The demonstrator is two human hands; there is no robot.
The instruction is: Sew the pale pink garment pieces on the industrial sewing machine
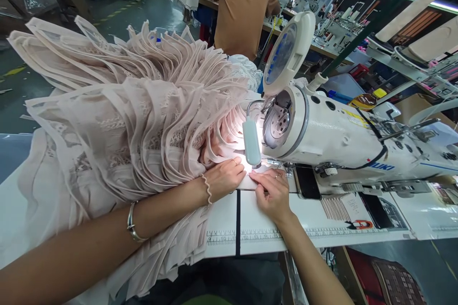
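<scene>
A: What's closest?
B: Ruler (257,236) is running along the table's (220,217) near edge. Snips (361,224) are lying right of the hands.

A: Hands?
B: Right hand (274,193) is reaching in, fingertips resting just below the pale pad (252,142). Left hand (224,175) is curling its fingers at the pile's edge, its forearm crossing the cloth.

A: Grip?
B: Can't tell for either; fingertips are too small to show a pinch.

A: Pile (143,119)?
B: Pale pink, lacy. It's covering the table's left side, spilling over the near edge, running in to the lit spot behind the pad.

A: Beyond?
B: Sewing machine (322,124) is standing right of the pile, phone (308,182) lying under it. Round lens (282,57) is tilting above. Farther back, a co-worker (241,5) is sitting facing away.
</scene>
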